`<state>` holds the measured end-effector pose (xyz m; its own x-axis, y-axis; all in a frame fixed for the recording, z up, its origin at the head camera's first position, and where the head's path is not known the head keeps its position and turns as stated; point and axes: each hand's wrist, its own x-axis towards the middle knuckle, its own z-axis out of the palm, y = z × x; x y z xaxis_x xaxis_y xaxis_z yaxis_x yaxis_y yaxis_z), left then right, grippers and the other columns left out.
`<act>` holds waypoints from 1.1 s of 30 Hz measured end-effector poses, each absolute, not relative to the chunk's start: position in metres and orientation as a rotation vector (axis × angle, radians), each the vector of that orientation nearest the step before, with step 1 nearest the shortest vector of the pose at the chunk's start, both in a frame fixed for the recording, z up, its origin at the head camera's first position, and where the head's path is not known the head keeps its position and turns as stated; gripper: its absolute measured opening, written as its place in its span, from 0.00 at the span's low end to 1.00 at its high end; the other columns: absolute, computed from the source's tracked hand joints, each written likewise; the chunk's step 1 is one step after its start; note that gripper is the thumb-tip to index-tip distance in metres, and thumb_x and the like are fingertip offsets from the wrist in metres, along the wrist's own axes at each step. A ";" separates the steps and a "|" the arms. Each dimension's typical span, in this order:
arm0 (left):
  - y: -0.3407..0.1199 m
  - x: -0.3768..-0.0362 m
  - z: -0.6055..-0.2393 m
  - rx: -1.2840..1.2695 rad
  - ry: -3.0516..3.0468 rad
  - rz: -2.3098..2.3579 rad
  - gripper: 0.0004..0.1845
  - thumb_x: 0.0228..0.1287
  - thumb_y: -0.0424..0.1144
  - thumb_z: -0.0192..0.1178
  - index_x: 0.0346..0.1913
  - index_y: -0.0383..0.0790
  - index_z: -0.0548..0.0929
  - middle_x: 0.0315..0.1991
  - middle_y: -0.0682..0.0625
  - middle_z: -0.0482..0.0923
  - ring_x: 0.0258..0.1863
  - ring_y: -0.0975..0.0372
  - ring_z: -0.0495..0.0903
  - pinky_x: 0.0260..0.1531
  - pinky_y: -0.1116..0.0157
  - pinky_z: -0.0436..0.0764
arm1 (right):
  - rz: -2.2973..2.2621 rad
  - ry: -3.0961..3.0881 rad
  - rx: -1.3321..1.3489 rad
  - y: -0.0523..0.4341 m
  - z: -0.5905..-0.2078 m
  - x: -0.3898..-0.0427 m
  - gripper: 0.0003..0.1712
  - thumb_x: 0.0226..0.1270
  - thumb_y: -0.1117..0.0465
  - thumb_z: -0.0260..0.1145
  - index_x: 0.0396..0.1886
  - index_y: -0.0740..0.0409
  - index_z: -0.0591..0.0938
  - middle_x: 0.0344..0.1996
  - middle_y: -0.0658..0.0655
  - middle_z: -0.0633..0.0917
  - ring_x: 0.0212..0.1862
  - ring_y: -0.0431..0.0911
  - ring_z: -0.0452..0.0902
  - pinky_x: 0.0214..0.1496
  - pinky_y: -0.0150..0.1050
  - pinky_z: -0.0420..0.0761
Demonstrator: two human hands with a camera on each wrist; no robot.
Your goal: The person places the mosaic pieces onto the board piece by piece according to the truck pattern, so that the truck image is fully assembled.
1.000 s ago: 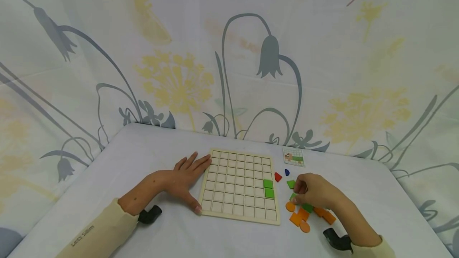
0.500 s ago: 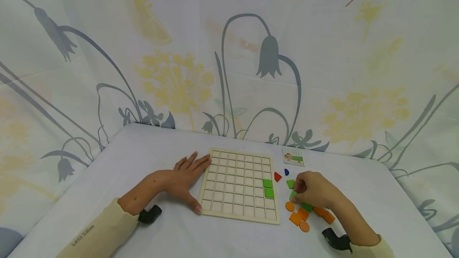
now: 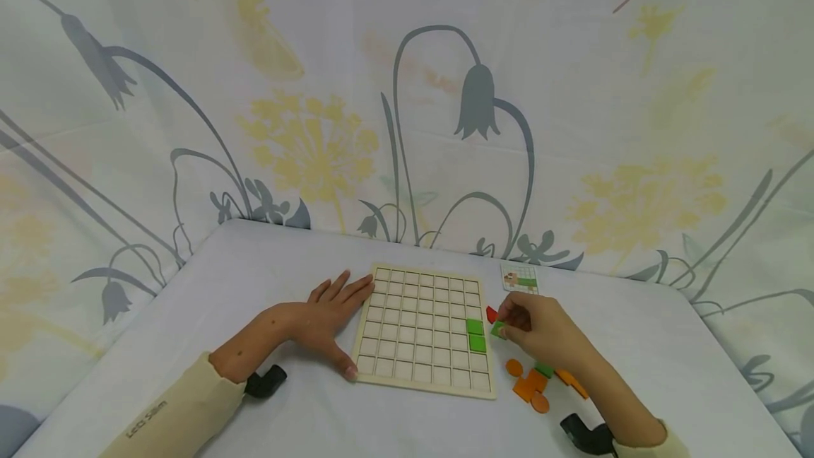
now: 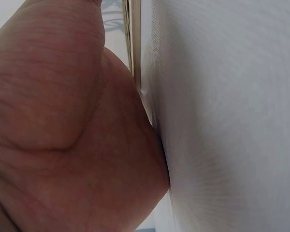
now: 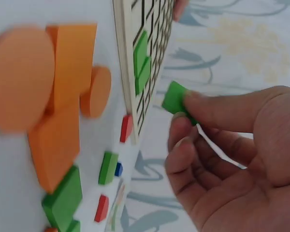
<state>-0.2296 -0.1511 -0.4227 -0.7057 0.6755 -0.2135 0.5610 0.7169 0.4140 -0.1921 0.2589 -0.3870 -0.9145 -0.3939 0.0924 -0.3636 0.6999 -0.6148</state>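
My right hand (image 3: 540, 327) pinches a green square tile (image 5: 175, 99) between thumb and fingertips, lifted off the table just right of the board. A wooden grid board (image 3: 407, 336) lies flat, with two green square tiles (image 3: 478, 343) in neighbouring cells near its right edge. Spread out on the table, my left hand (image 3: 321, 320) touches the board's left edge with its fingertips and thumb. The left wrist view shows mostly the palm (image 4: 77, 145) against the white cloth, and its fingers are hidden there.
Orange pieces (image 3: 533, 382), round and angular, lie right of the board beside a dark green piece (image 3: 544, 370). A red piece (image 3: 492, 314) sits near the right hand. Behind it is a small picture card (image 3: 520, 278). The right wrist view also shows a small blue piece (image 5: 119, 169).
My right hand has moved left and away from the body, from the loose pieces towards the board, carrying the green tile. The left hand and board have stayed in place.
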 end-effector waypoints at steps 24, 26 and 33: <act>-0.152 -0.229 -0.422 0.959 2.575 0.447 0.78 0.49 0.72 0.77 0.87 0.40 0.38 0.88 0.47 0.28 0.84 0.41 0.23 0.80 0.37 0.34 | -0.959 2.857 -0.738 0.208 -0.406 -0.203 0.06 0.67 0.67 0.77 0.34 0.51 0.89 0.33 0.45 0.83 0.29 0.39 0.73 0.32 0.33 0.77; -0.152 -0.229 -0.421 0.964 2.572 0.449 0.78 0.49 0.72 0.77 0.87 0.40 0.38 0.88 0.47 0.28 0.84 0.41 0.23 0.80 0.37 0.34 | -0.945 2.885 -0.739 0.212 -0.404 -0.203 0.06 0.68 0.67 0.76 0.34 0.50 0.90 0.35 0.46 0.84 0.29 0.40 0.73 0.32 0.34 0.76; -0.151 -0.229 -0.421 0.964 2.569 0.449 0.78 0.49 0.73 0.77 0.87 0.41 0.37 0.88 0.47 0.27 0.84 0.42 0.22 0.80 0.38 0.33 | -0.863 2.994 -0.623 0.248 -0.395 -0.215 0.05 0.70 0.69 0.72 0.37 0.55 0.90 0.33 0.47 0.85 0.30 0.42 0.75 0.32 0.35 0.78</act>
<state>-0.2291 -0.1505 -0.4208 -0.7027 0.6772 -0.2179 0.5632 0.7167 0.4113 -0.2151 0.2475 -0.3950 -0.9224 -0.3598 0.1403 -0.3793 0.7756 -0.5046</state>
